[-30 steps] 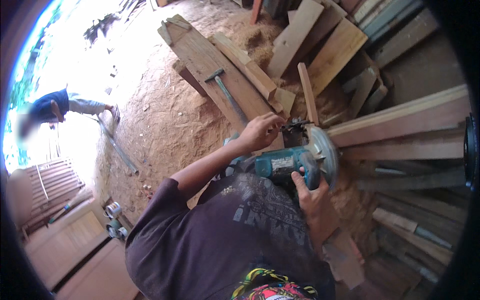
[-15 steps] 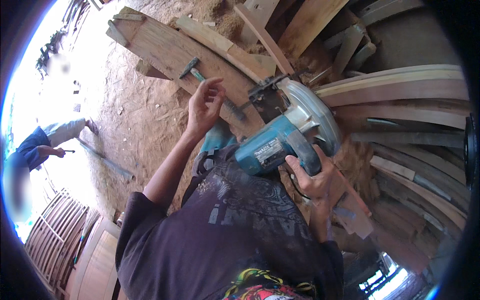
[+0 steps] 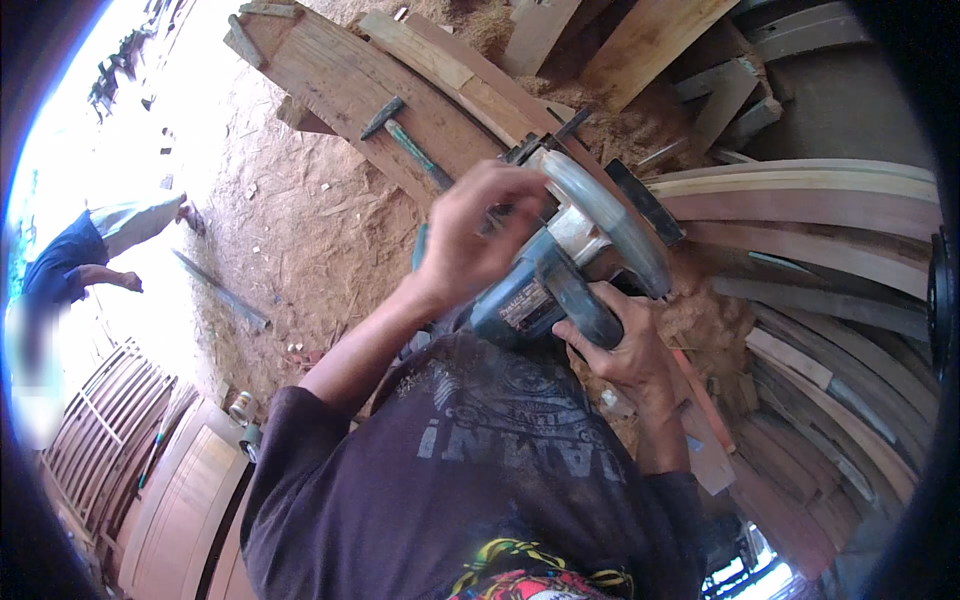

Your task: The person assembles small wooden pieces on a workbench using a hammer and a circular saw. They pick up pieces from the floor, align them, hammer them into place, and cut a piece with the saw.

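Observation:
My right hand [image 3: 628, 345] wraps round the rear handle of a teal circular saw [image 3: 525, 300] with a grey metal blade guard. In front of my body, the saw is over a narrow reddish board [image 3: 478, 68] that runs away toward the far left. Over the saw's front part is my left hand [image 3: 480, 235], smeared by motion. Its fingers look bent, but whether they touch the saw I cannot make out. Beyond that hand, a hammer [image 3: 412, 143] with a green handle lies on a wide wooden plank [image 3: 340, 85].
Curved boards [image 3: 810, 195] are stacked at the right, and offcuts [image 3: 735, 100] lie at the far right. Sawdust covers the ground [image 3: 300, 220]. Another person [image 3: 75, 255] is at the far left. Wooden panels [image 3: 185, 490] stand at the near left.
My left hand has moved right, from near the hammer to over the saw's front. The saw has shifted slightly left, and the narrow board now lies nearly parallel to the plank.

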`<action>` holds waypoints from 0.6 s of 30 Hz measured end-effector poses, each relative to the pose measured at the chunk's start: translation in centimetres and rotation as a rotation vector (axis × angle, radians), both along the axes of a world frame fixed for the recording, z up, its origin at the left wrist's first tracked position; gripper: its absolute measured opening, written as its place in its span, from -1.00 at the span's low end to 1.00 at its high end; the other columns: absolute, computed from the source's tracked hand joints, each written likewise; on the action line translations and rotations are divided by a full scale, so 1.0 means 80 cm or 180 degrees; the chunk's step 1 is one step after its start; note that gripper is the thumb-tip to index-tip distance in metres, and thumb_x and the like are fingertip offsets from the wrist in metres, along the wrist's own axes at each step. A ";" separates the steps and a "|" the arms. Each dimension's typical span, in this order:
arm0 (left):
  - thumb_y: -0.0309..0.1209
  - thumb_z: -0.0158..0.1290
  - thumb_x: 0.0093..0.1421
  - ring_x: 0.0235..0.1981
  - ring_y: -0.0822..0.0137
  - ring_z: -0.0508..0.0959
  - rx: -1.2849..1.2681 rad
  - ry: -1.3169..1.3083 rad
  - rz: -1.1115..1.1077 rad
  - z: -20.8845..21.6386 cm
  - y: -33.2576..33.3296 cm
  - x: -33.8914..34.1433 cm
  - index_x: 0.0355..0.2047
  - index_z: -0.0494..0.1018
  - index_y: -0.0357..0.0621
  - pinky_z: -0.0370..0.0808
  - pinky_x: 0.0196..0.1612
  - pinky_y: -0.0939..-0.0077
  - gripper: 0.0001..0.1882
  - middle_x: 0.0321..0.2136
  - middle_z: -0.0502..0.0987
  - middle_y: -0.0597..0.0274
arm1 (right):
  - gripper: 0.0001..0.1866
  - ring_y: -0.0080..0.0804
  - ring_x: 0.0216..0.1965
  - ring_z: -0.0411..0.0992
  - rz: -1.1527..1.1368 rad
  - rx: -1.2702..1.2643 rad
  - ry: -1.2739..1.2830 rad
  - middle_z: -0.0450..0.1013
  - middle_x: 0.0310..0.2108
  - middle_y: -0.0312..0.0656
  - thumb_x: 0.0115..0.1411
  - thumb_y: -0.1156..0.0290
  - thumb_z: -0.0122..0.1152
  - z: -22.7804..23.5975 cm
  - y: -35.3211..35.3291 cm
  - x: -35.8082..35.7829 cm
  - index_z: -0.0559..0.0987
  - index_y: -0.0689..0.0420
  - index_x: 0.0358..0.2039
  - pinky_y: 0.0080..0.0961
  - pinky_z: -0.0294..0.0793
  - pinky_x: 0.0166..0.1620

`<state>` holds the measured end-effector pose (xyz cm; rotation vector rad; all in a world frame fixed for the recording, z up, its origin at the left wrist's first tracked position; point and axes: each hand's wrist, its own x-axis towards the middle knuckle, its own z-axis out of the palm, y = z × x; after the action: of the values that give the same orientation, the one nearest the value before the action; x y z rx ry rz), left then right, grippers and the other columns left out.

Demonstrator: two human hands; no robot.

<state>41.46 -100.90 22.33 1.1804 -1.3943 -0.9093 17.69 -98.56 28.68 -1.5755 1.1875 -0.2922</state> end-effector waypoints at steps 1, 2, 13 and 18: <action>-0.61 0.20 0.27 -0.17 0.21 0.65 -0.0319 -0.0042 -0.0179 0.014 -0.010 -0.019 -0.02 0.58 -0.21 0.56 -0.08 0.35 -0.74 -0.17 0.65 0.10 | -0.61 -0.08 -0.26 0.67 0.0052 0.0095 0.0008 0.66 -0.31 -0.04 0.10 0.29 0.58 -0.002 -0.002 -0.004 0.64 0.17 -0.12 -0.28 0.61 -0.17; -0.57 0.22 0.25 -0.15 0.15 0.64 -0.0463 -0.0206 -0.0363 0.030 -0.020 -0.037 -0.05 0.59 -0.19 0.55 -0.06 0.28 -0.75 -0.17 0.65 0.10 | -0.59 -0.05 -0.20 0.67 0.0121 0.0185 0.0023 0.66 -0.27 -0.02 0.11 0.25 0.57 -0.003 -0.005 -0.008 0.65 0.17 -0.11 -0.25 0.61 -0.11; -0.22 0.24 0.17 -0.09 0.06 0.71 0.0313 -0.3018 -0.3331 0.076 -0.110 -0.179 -0.22 0.72 -0.12 0.55 -0.04 0.12 -0.72 -0.21 0.73 0.08 | -0.42 -0.02 0.17 0.53 0.0432 0.0234 -0.0193 0.60 0.05 0.03 0.19 0.08 0.50 -0.024 -0.008 -0.023 0.60 0.12 0.12 -0.17 0.45 0.24; -0.20 0.26 0.14 -0.05 0.05 0.71 0.0743 -0.2937 -0.3561 0.076 -0.115 -0.184 -0.20 0.73 -0.14 0.61 -0.05 0.12 -0.68 -0.20 0.73 0.06 | -0.48 -0.21 0.16 0.52 0.0310 0.0410 -0.0301 0.59 0.03 -0.05 0.14 0.34 0.57 -0.026 -0.004 -0.021 0.59 0.20 0.08 -0.26 0.41 0.24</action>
<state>26.73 -110.07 28.41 0.9568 -2.9074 -1.3578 16.04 -98.91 26.56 -1.4860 1.0331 -0.2198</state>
